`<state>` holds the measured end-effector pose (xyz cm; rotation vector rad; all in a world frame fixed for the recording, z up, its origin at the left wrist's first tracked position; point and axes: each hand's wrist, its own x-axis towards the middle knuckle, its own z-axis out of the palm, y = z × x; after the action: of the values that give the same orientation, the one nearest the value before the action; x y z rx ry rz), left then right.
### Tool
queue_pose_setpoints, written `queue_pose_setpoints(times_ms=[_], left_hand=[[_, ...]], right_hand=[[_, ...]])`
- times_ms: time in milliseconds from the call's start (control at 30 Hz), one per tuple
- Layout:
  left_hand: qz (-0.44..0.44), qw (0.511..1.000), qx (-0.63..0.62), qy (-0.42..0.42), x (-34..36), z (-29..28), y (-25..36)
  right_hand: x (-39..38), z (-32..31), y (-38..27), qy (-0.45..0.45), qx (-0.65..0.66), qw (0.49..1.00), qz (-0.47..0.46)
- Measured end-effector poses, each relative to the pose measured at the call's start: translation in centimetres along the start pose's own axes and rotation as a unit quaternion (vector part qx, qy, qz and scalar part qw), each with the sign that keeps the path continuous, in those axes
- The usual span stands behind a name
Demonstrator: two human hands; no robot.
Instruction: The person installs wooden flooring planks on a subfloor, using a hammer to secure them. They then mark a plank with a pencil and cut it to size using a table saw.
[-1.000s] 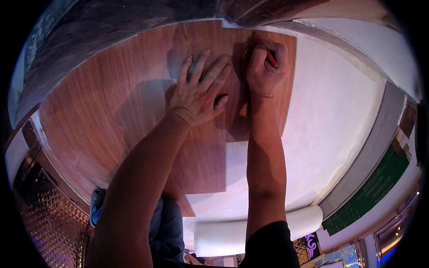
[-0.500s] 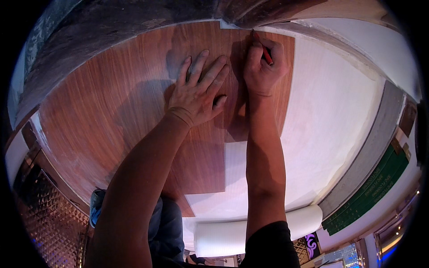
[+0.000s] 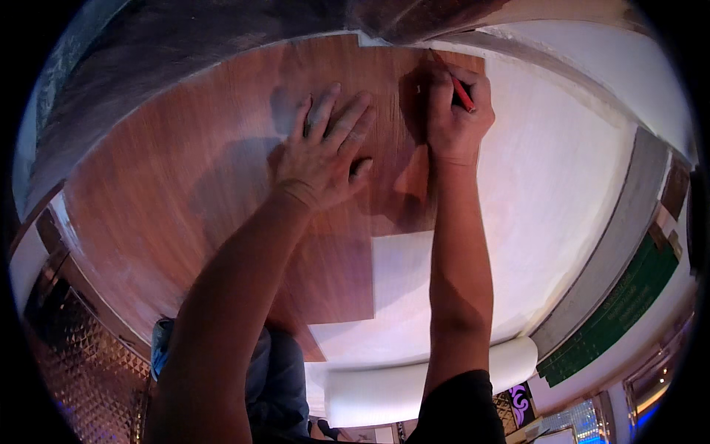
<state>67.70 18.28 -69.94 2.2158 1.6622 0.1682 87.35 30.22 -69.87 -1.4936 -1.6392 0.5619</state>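
My left hand (image 3: 322,152) lies flat on the reddish-brown wood-look floor planks (image 3: 222,192), its fingers spread. Further right, my right hand (image 3: 460,122) is closed round a red pencil (image 3: 463,95). The pencil slants, its dark tip near the far edge of a shorter plank (image 3: 396,177), close to the wall. That plank reaches further right than the ones nearer me, and its right part lies under my right hand and forearm. A small pale notch (image 3: 364,40) shows at the far edge between planks and wall.
White underlay (image 3: 547,200) covers the floor on the right, with its roll (image 3: 377,396) at the near side. Green flat boxes (image 3: 614,318) lie beyond a grey strip (image 3: 599,237) at the right. A dark wall base (image 3: 185,44) curves along the far side. My knee (image 3: 277,385) is below.
My right hand has moved a little to the right with the pencil, whose tip has slid right along the far edge. My left hand stays nearly in place.
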Motion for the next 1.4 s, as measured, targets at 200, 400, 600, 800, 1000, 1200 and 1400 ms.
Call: queue_pose_setpoints(times_ms=[200,400,600,800,1000,1200,1400], left_hand=[[0.003,1.0,0.008,0.004,0.05,0.2,0.04],[0.003,1.0,0.021,-0.001,0.04,0.24,0.1],[0.004,1.0,0.021,0.005,-0.06,0.24,0.07],[0.003,1.0,0.023,0.011,-0.09,0.21,0.17],[0.004,1.0,0.023,0.019,-0.11,0.4,0.09],[0.007,1.0,0.019,0.017,-0.09,0.51,-0.04],[0.012,1.0,0.017,0.022,-0.07,0.37,-0.09]], right_hand=[[0.08,-0.49,1.67,-0.053,0.003,0.998,-0.013],[0.04,-0.45,1.22,-0.053,-0.003,0.998,-0.03],[-0.04,-0.41,1.44,-0.061,0.008,0.997,-0.043],[-0.09,-0.27,1.68,-0.053,0.016,0.997,-0.045],[-0.2,-0.02,1.25,-0.018,0.027,0.998,-0.049],[-0.15,-0.01,1.2,-0.018,0.01,0.998,-0.056],[-0.16,0.02,1.25,-0.021,0.013,0.998,-0.051]])
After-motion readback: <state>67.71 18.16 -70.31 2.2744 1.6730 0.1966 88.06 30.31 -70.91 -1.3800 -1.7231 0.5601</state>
